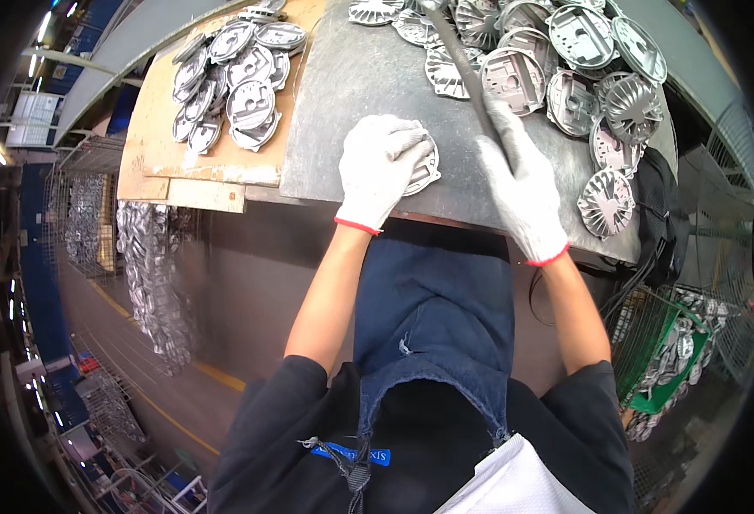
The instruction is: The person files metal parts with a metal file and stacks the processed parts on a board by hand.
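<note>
A factory workshop, judging by grey-topped workbench [321,116], heaped metal castings [514,81], wire cages [94,156] of silvery parts [147,274].

Your left hand [385,163] and right hand [522,176] wear white knit gloves [360,193], greyed at the fingers, with red cuff trim [358,227]. You have on a black short-sleeved T-shirt [261,437] under a navy denim apron [437,313] with a frayed, curved upper edge, a knotted dark strap [357,475] and a tuft of pale loose thread [405,345]. A blue rectangular label [361,454] with pale lettering sits on your shirt's chest.
</note>
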Available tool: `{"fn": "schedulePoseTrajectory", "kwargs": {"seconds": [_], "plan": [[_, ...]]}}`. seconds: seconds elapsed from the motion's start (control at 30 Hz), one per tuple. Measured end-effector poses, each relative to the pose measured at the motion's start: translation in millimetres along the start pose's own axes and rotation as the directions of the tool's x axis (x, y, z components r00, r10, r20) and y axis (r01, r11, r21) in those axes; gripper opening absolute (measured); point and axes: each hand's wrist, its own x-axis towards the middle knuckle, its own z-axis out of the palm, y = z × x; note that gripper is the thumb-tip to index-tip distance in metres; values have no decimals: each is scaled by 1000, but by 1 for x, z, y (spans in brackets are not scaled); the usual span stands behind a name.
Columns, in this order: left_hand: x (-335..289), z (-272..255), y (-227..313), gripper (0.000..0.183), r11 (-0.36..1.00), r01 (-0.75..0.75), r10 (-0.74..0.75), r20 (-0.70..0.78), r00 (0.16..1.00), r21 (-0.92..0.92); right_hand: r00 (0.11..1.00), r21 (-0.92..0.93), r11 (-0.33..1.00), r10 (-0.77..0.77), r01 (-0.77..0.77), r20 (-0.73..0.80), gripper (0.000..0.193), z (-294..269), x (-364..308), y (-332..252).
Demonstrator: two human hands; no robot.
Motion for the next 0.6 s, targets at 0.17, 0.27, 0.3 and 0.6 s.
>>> {"fn": "schedulePoseTrajectory", "kwargs": {"seconds": [0.17, 0.27, 0.3, 0.6], "plan": [[-1, -1, -2, 20, 1000, 14, -14, 42, 999, -4, 992, -134, 984, -115, 121, 50, 62, -10, -31, -25], [0, 0, -4, 13, 999, -6, 6, 1, 1000, 33, 944, -377, 926, 124, 0, 305, 63, -5, -42, -26], [0, 0, -5, 13, 997, -10, 8, 24, 1000, 71, 937, -390, 921, 117, 22, 329, 63, -5, -44, -26], [-2, 2, -7, 18, 1000, 4, -4, 26, 1000, 21, 986, -342, 939, 30, 29, 166, 64, -5, -54, -26]]}}
